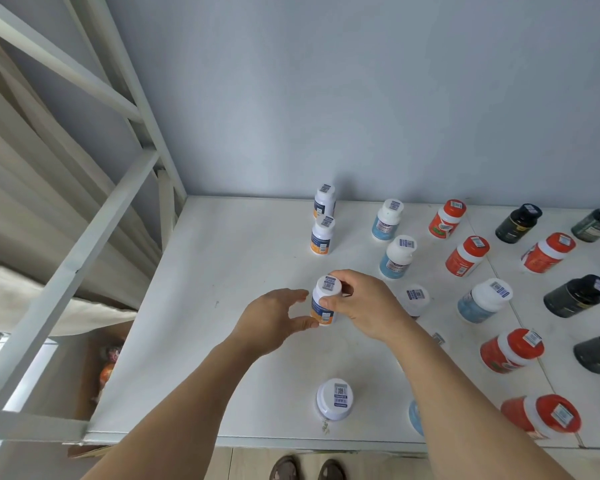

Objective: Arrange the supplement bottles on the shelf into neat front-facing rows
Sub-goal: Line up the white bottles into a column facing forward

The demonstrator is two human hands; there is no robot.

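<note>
Both hands on one orange-labelled bottle (324,303): right hand (362,306) clasping its cap; left hand (274,318) loosely cupping.

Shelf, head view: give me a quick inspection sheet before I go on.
Surface: white shelf, scuffed.
Job's things: orange-label bottle upright in the left column behind a white-capped bottle; blue-label bottles, red bottles and dark bottles in columns to the right.
Clutter: nothing seen.
Hands: right hand pinches the orange-label bottle's cap; left hand touches its base.
Cables: nothing seen.
Surroundings: grey wall, white frame.
</note>
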